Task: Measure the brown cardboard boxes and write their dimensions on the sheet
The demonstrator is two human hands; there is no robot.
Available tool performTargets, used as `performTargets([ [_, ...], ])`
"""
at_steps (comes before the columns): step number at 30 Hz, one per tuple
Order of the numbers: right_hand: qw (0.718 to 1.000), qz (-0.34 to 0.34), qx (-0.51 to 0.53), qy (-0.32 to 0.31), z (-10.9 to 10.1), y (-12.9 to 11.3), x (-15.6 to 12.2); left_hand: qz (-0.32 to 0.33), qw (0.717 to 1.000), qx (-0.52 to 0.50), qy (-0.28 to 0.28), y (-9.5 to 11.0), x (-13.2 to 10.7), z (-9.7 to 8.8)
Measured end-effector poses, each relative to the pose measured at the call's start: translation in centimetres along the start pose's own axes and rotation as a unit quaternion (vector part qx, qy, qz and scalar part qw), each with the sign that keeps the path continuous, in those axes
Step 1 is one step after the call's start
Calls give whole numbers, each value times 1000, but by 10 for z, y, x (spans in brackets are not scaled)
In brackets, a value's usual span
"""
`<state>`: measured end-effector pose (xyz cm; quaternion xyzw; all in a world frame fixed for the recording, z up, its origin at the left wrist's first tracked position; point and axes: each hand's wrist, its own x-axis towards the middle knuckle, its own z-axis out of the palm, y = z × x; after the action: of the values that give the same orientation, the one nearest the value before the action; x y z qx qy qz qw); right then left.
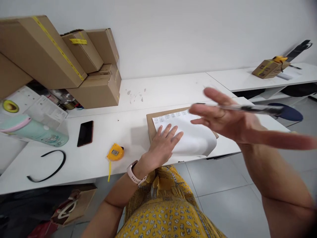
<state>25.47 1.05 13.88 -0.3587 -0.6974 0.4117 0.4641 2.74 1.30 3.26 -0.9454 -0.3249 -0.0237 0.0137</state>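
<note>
Head: curled white sheet [194,137] under flat left hand [160,147]; pen [262,108] in splayed right hand [234,125]

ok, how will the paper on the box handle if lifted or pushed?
Likely floppy: the paper's near right corner curves instead of lying flat. Probably light, as it looks like thin sheet. Might slide on the box if pushed: no tape shows, only the left hand resting on it.

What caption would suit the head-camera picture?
Left hand on a printed sheet atop a cardboard box, right hand raised with a pen.
</note>
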Motion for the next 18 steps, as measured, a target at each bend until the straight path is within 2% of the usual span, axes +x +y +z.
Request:
performTargets([
  [2,996,21,34,-75,17,10,17,1,1000,-5,6,0,0,-1],
  [3,995,33,48,-80,26,17,26,1,1000,-8,6,0,0,-1],
  [7,993,85,58,64,52,55,56,-6,999,-29,20,1,-2,-1],
  [10,978,145,128,83,60,84,70,-26,996,-66,45,2,-2,1],
  [13,966,164,169,110,64,106,73,-53,993,-85,61,5,2,5],
  [18,967,145,101,185,66,127,68,-87,992,-62,61,10,13,9],
])
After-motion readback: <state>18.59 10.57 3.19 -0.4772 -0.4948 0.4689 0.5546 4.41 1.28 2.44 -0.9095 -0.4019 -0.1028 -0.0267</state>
